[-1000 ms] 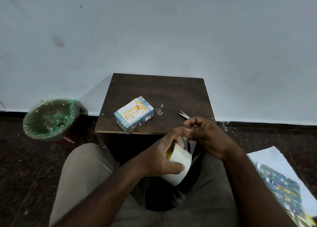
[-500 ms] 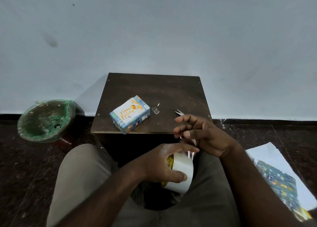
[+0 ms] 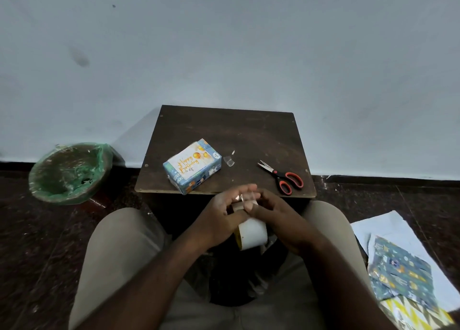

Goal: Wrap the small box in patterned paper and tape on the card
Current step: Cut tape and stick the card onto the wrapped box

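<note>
The small box (image 3: pixel 193 166), wrapped in blue patterned paper, lies on the dark wooden table (image 3: pixel 224 130) near its front left. A white "Happy Birthday" card (image 3: pixel 190 161) lies on top of the box. Over my lap, my left hand (image 3: pixel 219 217) holds a white tape roll (image 3: pixel 252 233). Its fingertips meet those of my right hand (image 3: pixel 276 212) just above the roll. Between them my right hand pinches a clear strip of tape (image 3: pixel 242 199) that runs up from the roll.
Red-handled scissors (image 3: pixel 283 176) lie at the table's front right. A small scrap of clear tape (image 3: pixel 229 161) sits beside the box. A green-lined bin (image 3: pixel 69 172) stands on the floor at left. Spare patterned paper sheets (image 3: pixel 398 272) lie on the floor at right.
My right hand has dropped off the table's edge toward the roll, uncovering the scissors. Both hands have closed together over the tape strip.
</note>
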### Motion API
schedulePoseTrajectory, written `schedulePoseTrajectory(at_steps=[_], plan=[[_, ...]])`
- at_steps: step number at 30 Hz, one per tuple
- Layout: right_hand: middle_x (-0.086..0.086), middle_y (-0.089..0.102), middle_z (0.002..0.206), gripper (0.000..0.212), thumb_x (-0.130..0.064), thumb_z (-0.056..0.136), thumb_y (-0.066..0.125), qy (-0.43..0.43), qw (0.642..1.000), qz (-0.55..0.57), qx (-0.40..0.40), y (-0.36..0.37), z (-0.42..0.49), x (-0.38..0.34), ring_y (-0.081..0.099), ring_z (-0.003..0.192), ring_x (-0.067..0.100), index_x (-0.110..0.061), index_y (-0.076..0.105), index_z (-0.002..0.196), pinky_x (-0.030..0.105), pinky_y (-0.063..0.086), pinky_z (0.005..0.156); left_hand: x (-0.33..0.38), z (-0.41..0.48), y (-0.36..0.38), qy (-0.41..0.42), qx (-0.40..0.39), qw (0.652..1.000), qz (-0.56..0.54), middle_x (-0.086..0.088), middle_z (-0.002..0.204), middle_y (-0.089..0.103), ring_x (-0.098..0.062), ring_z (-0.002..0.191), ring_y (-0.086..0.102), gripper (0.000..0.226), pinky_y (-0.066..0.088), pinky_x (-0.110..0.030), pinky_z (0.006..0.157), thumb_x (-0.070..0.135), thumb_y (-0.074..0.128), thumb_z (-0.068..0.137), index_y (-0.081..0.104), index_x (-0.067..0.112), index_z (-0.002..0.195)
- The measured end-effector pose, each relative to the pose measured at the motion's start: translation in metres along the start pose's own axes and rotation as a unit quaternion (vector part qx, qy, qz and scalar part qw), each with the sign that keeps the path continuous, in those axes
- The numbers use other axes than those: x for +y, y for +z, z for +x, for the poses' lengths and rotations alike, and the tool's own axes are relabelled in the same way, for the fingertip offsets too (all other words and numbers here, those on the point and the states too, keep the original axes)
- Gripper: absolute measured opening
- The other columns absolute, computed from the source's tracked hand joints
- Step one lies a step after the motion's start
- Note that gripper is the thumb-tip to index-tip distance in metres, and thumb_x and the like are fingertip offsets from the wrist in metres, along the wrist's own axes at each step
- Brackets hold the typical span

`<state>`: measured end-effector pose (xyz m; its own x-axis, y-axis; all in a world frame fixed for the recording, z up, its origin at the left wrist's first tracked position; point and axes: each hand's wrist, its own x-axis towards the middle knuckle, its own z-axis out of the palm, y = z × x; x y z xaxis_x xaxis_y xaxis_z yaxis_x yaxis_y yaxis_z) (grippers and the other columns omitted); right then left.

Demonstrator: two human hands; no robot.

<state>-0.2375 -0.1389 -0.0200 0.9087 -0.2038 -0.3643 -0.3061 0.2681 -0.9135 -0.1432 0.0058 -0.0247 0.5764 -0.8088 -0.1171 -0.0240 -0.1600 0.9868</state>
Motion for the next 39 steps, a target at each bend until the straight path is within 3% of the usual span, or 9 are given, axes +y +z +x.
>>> schedulePoseTrajectory(at_steps=[6, 9, 12, 16, 21, 24, 29, 33, 39], plan=[[0.021, 0.068, 0.114, 0.038, -0.013, 0.090, 0.069, -0.029, 0.999, 0.027, -0.012, 0.001, 0.008, 0.000, 0.066, 0.096, 0.025, -0.003, 0.057, 0.124, 0.034, 0.055, 0.079, 0.001, 0.001, -0.003, -0.036, 0.007, 0.988, -0.147, -0.006, 0.127, 0.068, -0.013, 0.124, 0.060, 0.051, 0.045, -0.022, 0.105, -0.004, 0.061, 0.087, 0.054, 0.006, 0.136], [0.022, 0.067, 0.115, 0.039, -0.014, 0.082, 0.067, -0.055, 0.997, 0.030, 0.039, 0.003, 0.011, 0.010, 0.066, 0.099, 0.026, -0.009, 0.061, 0.120, 0.042, 0.051, 0.087, 0.000, 0.001, 0.001, -0.040, 0.002, 0.989, -0.145, -0.006, 0.133, 0.064, -0.013, 0.126, 0.058, 0.056, 0.042, -0.027, 0.110, 0.003, 0.062, 0.082, 0.055, 0.017, 0.135], [0.016, 0.070, 0.106, 0.027, -0.017, 0.084, 0.065, -0.087, 0.992, 0.012, 0.088, 0.010, 0.013, 0.018, 0.065, 0.093, 0.022, -0.013, 0.064, 0.111, 0.038, 0.052, 0.081, -0.001, 0.000, 0.003, -0.032, -0.003, 0.991, -0.132, -0.003, 0.132, 0.065, -0.010, 0.126, 0.058, 0.061, 0.042, -0.027, 0.110, 0.002, 0.060, 0.082, 0.050, 0.021, 0.139], [0.013, 0.069, 0.098, 0.026, -0.029, 0.094, 0.067, -0.095, 0.992, 0.022, 0.076, 0.011, 0.011, 0.016, 0.063, 0.088, 0.023, -0.007, 0.064, 0.107, 0.035, 0.052, 0.074, 0.001, 0.000, 0.003, -0.027, -0.009, 0.992, -0.120, -0.001, 0.131, 0.066, -0.009, 0.126, 0.058, 0.066, 0.045, -0.024, 0.106, 0.007, 0.061, 0.081, 0.047, 0.023, 0.143], [0.012, 0.070, 0.095, 0.012, -0.016, 0.097, 0.061, -0.093, 0.993, 0.019, 0.071, 0.006, 0.011, 0.016, 0.065, 0.084, 0.022, -0.007, 0.067, 0.103, 0.033, 0.051, 0.071, 0.001, -0.001, 0.003, -0.025, -0.026, 0.993, -0.110, -0.004, 0.132, 0.065, -0.011, 0.125, 0.058, 0.068, 0.047, -0.019, 0.097, 0.004, 0.062, 0.081, 0.047, 0.033, 0.141], [0.015, 0.071, 0.094, 0.012, -0.013, 0.094, 0.062, -0.079, 0.994, 0.057, 0.054, 0.003, 0.007, 0.014, 0.066, 0.080, 0.023, -0.006, 0.069, 0.102, 0.032, 0.053, 0.069, 0.001, -0.002, 0.001, -0.028, -0.041, 0.991, -0.121, -0.010, 0.126, 0.068, -0.024, 0.121, 0.062, 0.075, 0.051, -0.024, 0.096, 0.003, 0.063, 0.081, 0.043, 0.034, 0.146], [0.020, 0.071, 0.099, 0.022, -0.014, 0.094, 0.063, -0.068, 0.995, 0.050, 0.045, 0.000, 0.007, 0.017, 0.065, 0.085, 0.028, 0.002, 0.065, 0.109, 0.036, 0.053, 0.073, -0.001, 0.000, -0.003, -0.035, -0.061, 0.991, -0.109, -0.003, 0.124, 0.070, -0.017, 0.116, 0.064, 0.072, 0.049, -0.024, 0.099, -0.004, 0.063, 0.087, 0.044, 0.038, 0.142], [0.015, 0.073, 0.100, 0.018, -0.013, 0.094, 0.064, -0.075, 0.996, 0.011, 0.035, -0.001, 0.008, 0.018, 0.067, 0.088, 0.022, -0.005, 0.068, 0.110, 0.032, 0.052, 0.076, -0.001, 0.001, -0.005, -0.045, -0.058, 0.991, -0.116, -0.003, 0.122, 0.071, -0.013, 0.121, 0.062, 0.068, 0.047, -0.016, 0.094, 0.004, 0.066, 0.084, 0.048, 0.038, 0.139], [0.015, 0.072, 0.105, 0.019, -0.011, 0.094, 0.065, -0.101, 0.995, -0.013, 0.024, -0.002, 0.011, 0.021, 0.066, 0.096, 0.021, -0.007, 0.069, 0.111, 0.034, 0.050, 0.085, -0.003, 0.002, -0.006, -0.051, -0.054, 0.989, -0.126, -0.002, 0.124, 0.070, -0.012, 0.121, 0.062, 0.063, 0.048, -0.018, 0.094, 0.011, 0.064, 0.081, 0.050, 0.033, 0.139]])
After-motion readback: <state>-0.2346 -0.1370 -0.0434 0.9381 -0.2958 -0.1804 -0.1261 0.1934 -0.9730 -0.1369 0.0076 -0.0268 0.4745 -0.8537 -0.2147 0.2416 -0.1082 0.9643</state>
